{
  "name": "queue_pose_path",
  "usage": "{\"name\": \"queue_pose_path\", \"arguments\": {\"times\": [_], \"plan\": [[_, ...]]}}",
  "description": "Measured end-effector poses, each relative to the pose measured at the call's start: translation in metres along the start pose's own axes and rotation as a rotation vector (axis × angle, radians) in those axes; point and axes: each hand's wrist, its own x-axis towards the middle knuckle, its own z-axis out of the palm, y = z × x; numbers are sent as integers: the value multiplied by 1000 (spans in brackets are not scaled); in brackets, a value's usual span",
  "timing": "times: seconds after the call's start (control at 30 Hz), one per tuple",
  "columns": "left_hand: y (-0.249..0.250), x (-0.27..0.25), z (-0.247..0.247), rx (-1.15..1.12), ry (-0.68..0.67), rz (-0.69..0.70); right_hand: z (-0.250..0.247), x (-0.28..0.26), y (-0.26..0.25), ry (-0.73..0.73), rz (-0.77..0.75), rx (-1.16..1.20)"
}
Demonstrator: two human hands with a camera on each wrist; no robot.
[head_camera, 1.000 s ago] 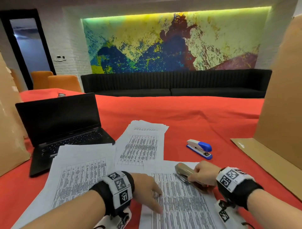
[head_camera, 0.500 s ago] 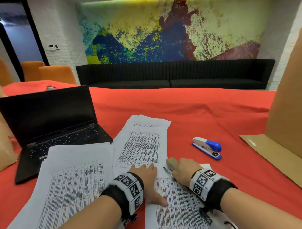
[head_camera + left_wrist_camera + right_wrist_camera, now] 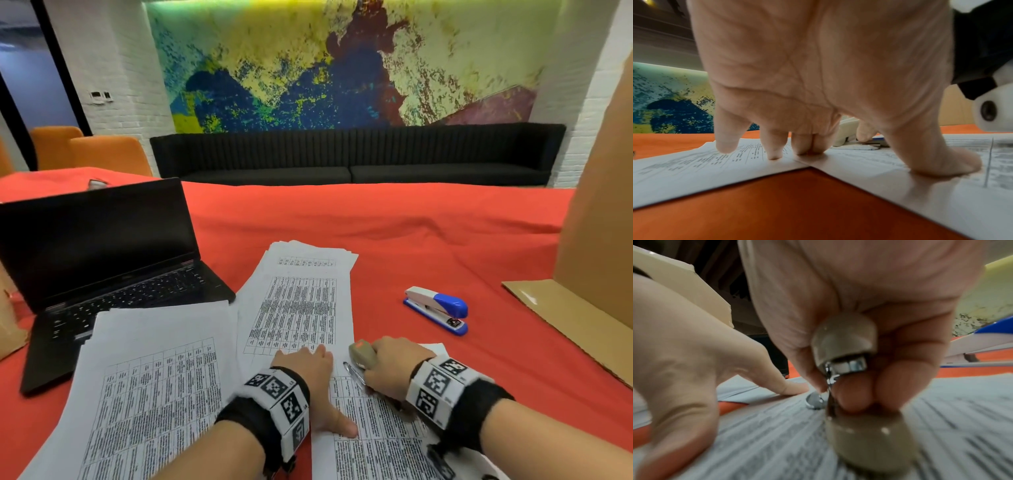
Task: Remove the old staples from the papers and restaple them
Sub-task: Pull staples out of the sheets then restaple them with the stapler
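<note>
- Right hand (image 3: 869,321): fingers (image 3: 857,394) curled round a beige staple remover (image 3: 842,344). Thumb on the upper grip, fingertips between the two grips. Chrome jaws point down and forward at the sheet.
- Jaw tips sit at the near packet of papers (image 3: 376,428), by its top left corner. The right wrist view is blurred here; the staple itself cannot be made out, so whether the jaws have bitten it is uncertain.
- Left hand (image 3: 818,73): fingers straight and spread, holding nothing. Fingertips (image 3: 809,149) and thumb press flat on the paper, just beside the remover.
- Step in hand, as judged: pulling the old staple from this packet. Restapling not yet done; the blue and white stapler (image 3: 436,310) lies untouched on the red tablecloth (image 3: 411,240), well apart to the right.
- Next move calls for: jaws seated under the staple, a squeeze, a straight lift, with the left hand keeping the sheets flat so the corner does not tear.
- Head view only: a second stack of papers (image 3: 301,301) beyond the left hand, a third stack (image 3: 154,377) at left overlapping the open laptop (image 3: 102,257), cardboard (image 3: 599,240) at right.
- Left wrist view only: the pinned packet's corner overlaps the neighbouring sheet, bare cloth in front.
- Right wrist view only: the grip on the remover and its chrome jaws.
</note>
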Motion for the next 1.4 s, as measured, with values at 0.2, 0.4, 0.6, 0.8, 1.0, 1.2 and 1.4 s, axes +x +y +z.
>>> {"name": "queue_pose_path", "arguments": {"times": [0.2,0.4,0.6,0.8,1.0,1.2,1.4], "plan": [[0,-3,-4,-13,-9,-14,2,33,-16,34,27,83],[6,-5,-17,-38,-81,-64,-2,38,15,150,196,393],[11,11,-24,-59,-66,36,0,-2,49,80,139,223],[19,19,-18,-18,-80,87,-10,-14,26,-13,87,9],[19,17,-20,-22,-90,80,-10,25,13,41,101,23],[21,22,-22,-8,-104,50,-12,28,46,119,193,335],[58,27,-29,-8,-28,129,0,-6,91,29,253,201]]}}
